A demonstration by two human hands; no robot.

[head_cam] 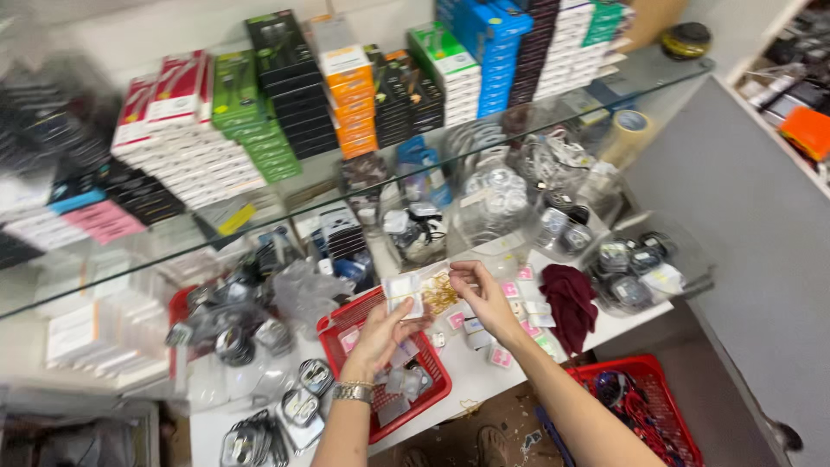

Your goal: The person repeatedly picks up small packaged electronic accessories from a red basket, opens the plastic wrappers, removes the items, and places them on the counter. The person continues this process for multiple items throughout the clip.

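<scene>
My left hand [383, 333], with a metal watch on its wrist, holds a small clear plastic packet [404, 292] above a red plastic basket [346, 324]. My right hand [484, 294] pinches the packet's far end, next to a bunch of thin gold-coloured pieces [438, 294] between the two hands. Small pink-and-white packets [519, 316] lie scattered on the white counter [471, 372] under and beside my right hand. The basket holds several small clear packets.
A glass shelf [285, 207] above carries stacked boxes in white, green, black, orange and blue. Bagged cables and round cases crowd the counter. A dark red cloth [571, 298] lies to the right, and a second red basket [657, 402] sits on the floor.
</scene>
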